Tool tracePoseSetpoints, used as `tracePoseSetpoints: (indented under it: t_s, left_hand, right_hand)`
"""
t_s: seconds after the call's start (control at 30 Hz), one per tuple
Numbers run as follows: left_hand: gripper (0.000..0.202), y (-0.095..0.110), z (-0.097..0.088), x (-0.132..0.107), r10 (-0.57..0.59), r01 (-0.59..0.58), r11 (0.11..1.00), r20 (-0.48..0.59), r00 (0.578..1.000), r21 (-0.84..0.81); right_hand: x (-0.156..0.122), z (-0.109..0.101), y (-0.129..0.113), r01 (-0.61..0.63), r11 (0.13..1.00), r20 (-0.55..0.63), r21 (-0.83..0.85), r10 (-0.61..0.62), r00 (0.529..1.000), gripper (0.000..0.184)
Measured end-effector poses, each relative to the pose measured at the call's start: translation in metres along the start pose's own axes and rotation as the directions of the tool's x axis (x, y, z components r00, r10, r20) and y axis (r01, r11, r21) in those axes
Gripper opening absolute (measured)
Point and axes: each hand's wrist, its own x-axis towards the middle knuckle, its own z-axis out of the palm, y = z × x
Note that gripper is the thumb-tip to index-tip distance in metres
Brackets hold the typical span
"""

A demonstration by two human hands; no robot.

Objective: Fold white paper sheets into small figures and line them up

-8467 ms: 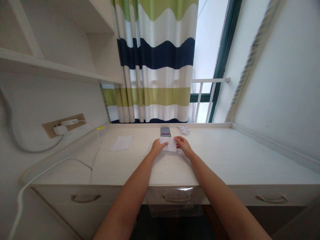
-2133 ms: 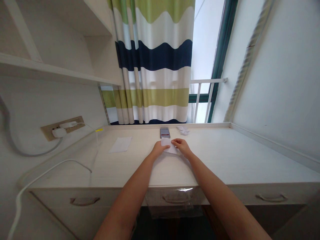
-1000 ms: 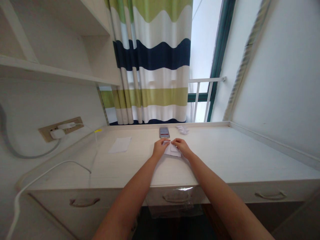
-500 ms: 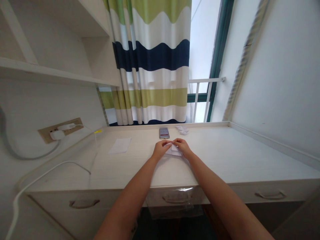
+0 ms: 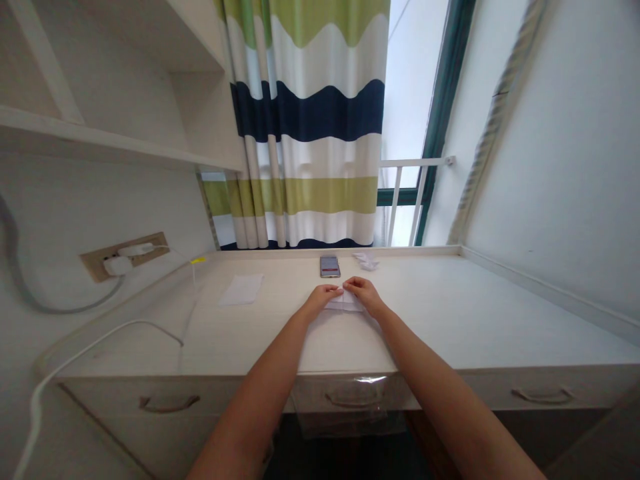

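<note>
A small white folded paper lies on the pale desk, between my two hands. My left hand presses on its left side, fingers bent and closed on the paper's top edge. My right hand pinches the same top edge from the right. The fingertips of both hands almost meet above the paper. Most of the paper is hidden beneath my fingers.
A phone lies just beyond my hands, with a crumpled white scrap to its right. Another white sheet rests to the left. A wall socket with a white cable is at the left. Striped curtain hangs behind the desk.
The paper has gone from a flat rectangle to a smaller folded shape. My fingertips have closed in together over its top edge, and the paper now lies flatter under them.
</note>
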Motion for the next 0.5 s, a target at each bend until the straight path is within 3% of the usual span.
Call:
tracePoseSetpoints:
  t_s: [0.17, 0.5]
  left_hand:
    - [0.034, 0.0025, -0.0017, -0.002, -0.021, 0.016, 0.991, 0.031, 0.999, 0.135]
    - [0.035, 0.0029, -0.0041, -0.0019, -0.079, 0.071, 0.99, 0.062, 0.995, 0.121]
  right_hand:
    - [-0.002, 0.001, -0.0014, -0.009, 1.0, 0.012, -0.01, 0.009, 1.0, 0.021]
    - [-0.0034, 0.0008, -0.0022, -0.014, 0.999, 0.021, -0.029, 0.015, 1.0, 0.022]
